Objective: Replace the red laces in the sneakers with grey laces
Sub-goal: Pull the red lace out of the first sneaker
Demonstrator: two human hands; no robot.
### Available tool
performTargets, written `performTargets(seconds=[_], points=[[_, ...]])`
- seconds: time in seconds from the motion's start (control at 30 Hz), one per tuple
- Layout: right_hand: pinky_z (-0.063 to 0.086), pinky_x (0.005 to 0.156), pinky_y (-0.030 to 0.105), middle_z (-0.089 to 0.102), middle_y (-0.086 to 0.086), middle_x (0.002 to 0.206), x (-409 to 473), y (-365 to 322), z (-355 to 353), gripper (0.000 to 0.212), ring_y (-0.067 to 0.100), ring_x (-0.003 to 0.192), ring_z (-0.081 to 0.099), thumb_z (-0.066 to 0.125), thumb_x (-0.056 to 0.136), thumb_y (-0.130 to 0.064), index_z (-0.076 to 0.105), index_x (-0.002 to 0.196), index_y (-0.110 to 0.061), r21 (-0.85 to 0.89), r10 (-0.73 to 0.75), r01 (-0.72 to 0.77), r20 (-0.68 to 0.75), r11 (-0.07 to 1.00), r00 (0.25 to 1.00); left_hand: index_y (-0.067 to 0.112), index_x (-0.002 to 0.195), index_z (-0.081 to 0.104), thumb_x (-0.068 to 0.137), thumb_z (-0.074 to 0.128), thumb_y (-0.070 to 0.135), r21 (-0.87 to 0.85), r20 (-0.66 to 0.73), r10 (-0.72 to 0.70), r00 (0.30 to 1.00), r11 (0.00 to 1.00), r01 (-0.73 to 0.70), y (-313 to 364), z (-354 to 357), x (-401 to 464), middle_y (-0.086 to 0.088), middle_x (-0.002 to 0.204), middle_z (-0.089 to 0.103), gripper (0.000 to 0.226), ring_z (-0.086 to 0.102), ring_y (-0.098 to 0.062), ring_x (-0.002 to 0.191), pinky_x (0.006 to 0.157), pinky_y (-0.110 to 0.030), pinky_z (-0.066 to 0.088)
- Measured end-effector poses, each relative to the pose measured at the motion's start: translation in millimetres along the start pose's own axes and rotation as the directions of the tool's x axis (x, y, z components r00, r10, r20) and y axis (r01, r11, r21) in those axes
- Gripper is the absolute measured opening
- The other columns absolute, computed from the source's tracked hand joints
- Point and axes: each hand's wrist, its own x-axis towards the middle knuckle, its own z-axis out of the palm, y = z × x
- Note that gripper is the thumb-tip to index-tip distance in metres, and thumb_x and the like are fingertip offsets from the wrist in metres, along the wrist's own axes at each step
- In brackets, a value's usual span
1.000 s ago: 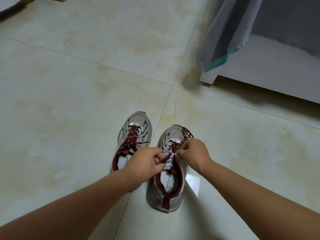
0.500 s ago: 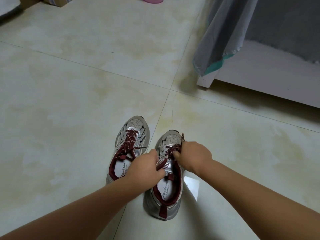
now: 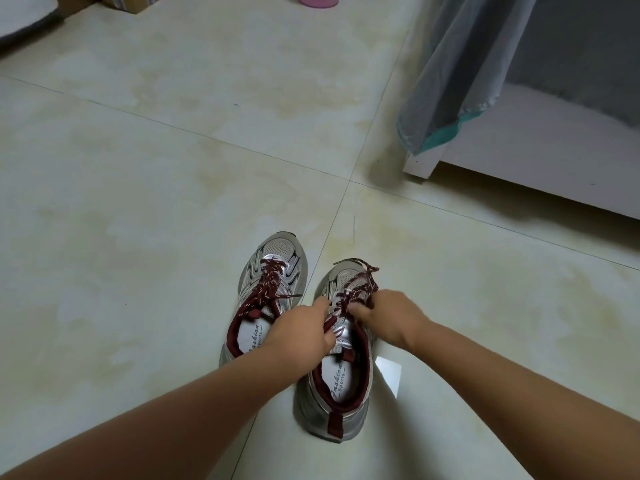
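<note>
while both sneakers [image 3: 273, 282] stand side by side, left hand [image 3: 299, 332] and right hand [image 3: 389, 318] pinch red laces [image 3: 353, 292]

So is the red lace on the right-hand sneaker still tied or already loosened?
Loosened: the red lace loops slack over the silver mesh sneaker, and both hands pinch it. No bow visible.

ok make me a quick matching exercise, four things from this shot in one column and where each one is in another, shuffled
Things:
1. left sneaker
2. right sneaker
3. pink container
4. white paper slip

Places:
A. top edge of the view, far across the floor
B. on the tiles beside the right sneaker
C. under both hands, lace loosened
D. left of the pair, untouched, fully laced

Pairs: 1-D, 2-C, 3-A, 4-B
</note>
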Motion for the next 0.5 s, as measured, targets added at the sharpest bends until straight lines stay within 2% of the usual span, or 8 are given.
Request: performTargets(seconds=[0.07,0.13,0.17,0.23,0.3,0.33,0.4,0.5], points=[[0.041,0.063,0.03,0.045,0.001,0.067,3.9,1.2,1.9,0.037,0.026,0.07,0.05,0.046,0.095,-0.033,0.04,0.063,-0.015,0.142,-0.011,0.002,0.065,0.99,0.998,0.014,0.105,0.041,0.09,0.047,0.022,-0.008,0.004,0.0,1.0,1.0,0.0,-0.8,0.0,0.3,-0.004,0.084,0.053,0.018,0.051,-0.021,0.075,0.063,-0.031,0.039],[0.035,0.067,0.028,0.045,0.001,0.069,5.7,3.6,-2.0,0.036,0.024,0.076,0.046,0.045,0.096,-0.026,0.036,0.063,-0.015,0.069,-0.057,0.055,0.021,0.996,0.998,0.016,0.098,0.039,0.09,0.047,0.022,-0.022,0.007,0.008,1.0,1.0,-0.008,-1.9,0.2,0.8,-0.004,0.084,0.054,0.014,0.052,-0.022,0.075,0.062,-0.031,0.04],[0.033,0.067,0.028,0.05,0.004,0.074,6.4,5.0,-3.3,0.034,0.024,0.078,0.046,0.043,0.097,-0.026,0.037,0.064,-0.014,0.008,-0.069,0.069,-0.044,0.998,0.997,0.016,0.095,0.037,0.09,0.047,0.021,-0.028,0.01,0.012,1.0,1.0,-0.011,-2.2,0.1,0.6,-0.005,0.083,0.055,0.013,0.052,-0.022,0.075,0.062,-0.031,0.039],[0.032,0.065,0.029,0.061,0.014,0.09,7.6,10.1,-6.5,0.029,0.029,0.08,0.05,0.038,0.097,-0.025,0.043,0.071,-0.013,-0.048,-0.052,0.041,-0.271,0.998,0.961,0.017,0.092,0.035,0.09,0.047,0.021,-0.032,0.015,0.016,1.0,0.999,-0.016,-2.8,-0.1,0.3,-0.007,0.084,0.057,0.013,0.052,-0.023,0.074,0.061,-0.031,0.039],[0.033,0.065,0.031,0.062,0.018,0.095,10.5,17.6,-15.5,0.023,0.033,0.082,0.052,0.038,0.096,-0.022,0.05,0.081,-0.009,0.053,0.042,-0.02,-0.469,0.998,0.882,0.015,0.094,0.037,0.09,0.047,0.021,-0.033,0.014,0.018,1.0,0.999,-0.017,-3.3,-0.4,0.6,-0.008,0.084,0.058,0.013,0.053,-0.023,0.074,0.061,-0.03,0.04],[0.034,0.065,0.031,0.062,0.018,0.093,11.8,20.6,-18.9,0.021,0.033,0.08,0.051,0.04,0.095,-0.022,0.05,0.082,-0.009,0.148,0.104,-0.032,-0.509,0.988,0.854,0.015,0.094,0.037,0.09,0.047,0.021,-0.032,0.013,0.018,1.0,0.999,-0.018,-3.7,-0.1,0.7,-0.007,0.083,0.057,0.013,0.053,-0.023,0.074,0.061,-0.03,0.041],[0.035,0.066,0.031,0.06,0.014,0.087,14.0,22.2,-19.5,0.025,0.029,0.077,0.05,0.043,0.095,-0.029,0.049,0.08,-0.01,0.289,0.185,-0.054,-0.45,0.956,0.874,0.016,0.093,0.036,0.09,0.048,0.021,-0.035,0.013,0.018,1.0,0.999,-0.018,-4.0,0.2,0.7,-0.006,0.082,0.056,0.013,0.053,-0.023,0.074,0.061,-0.031,0.041],[0.044,0.064,0.035,0.053,0.008,0.069,6.9,12.4,-5.1,0.043,0.027,0.065,0.052,0.045,0.093,-0.044,0.048,0.069,-0.009,0.282,0.111,-0.08,-0.096,0.956,0.989,0.018,0.092,0.034,0.09,0.048,0.022,-0.037,0.014,0.018,1.0,0.999,-0.018,-3.6,0.0,0.4,-0.005,0.082,0.056,0.015,0.052,-0.022,0.074,0.062,-0.031,0.04]])
